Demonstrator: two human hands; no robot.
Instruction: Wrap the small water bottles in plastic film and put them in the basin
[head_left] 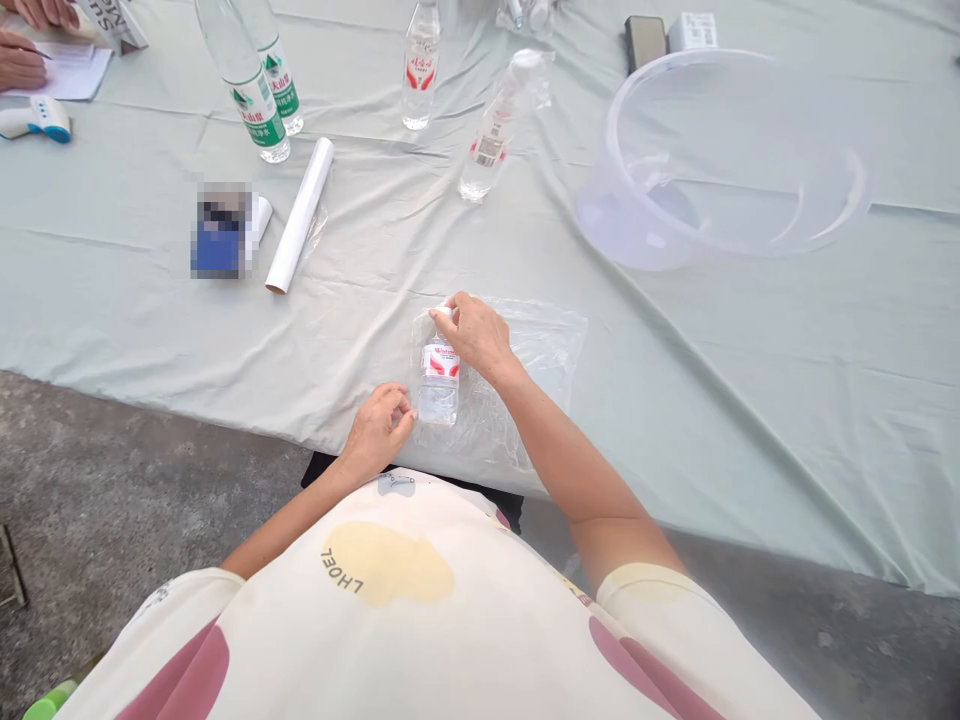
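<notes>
A small clear water bottle (439, 385) with a red and white label lies on a sheet of thin clear plastic film (544, 350) at the table's near edge. My right hand (480, 335) grips it at the white cap, thumb and fingers closed around the top. My left hand (379, 430) is beside the bottle's base, fingers curled and thumb close to the fingertips at the film's left side. Whether film is pinched between them is too fine to make out.
A white roll (301, 215) lies farther left. Two green-labelled bottles (255, 110), another red-labelled bottle (420, 70) and a plastic-wrapped bottle (491, 140) stand beyond. A translucent basin (637, 215) is at right. Another person's hands (21, 62) hold a pen over paper, near a thermometer gun (37, 120).
</notes>
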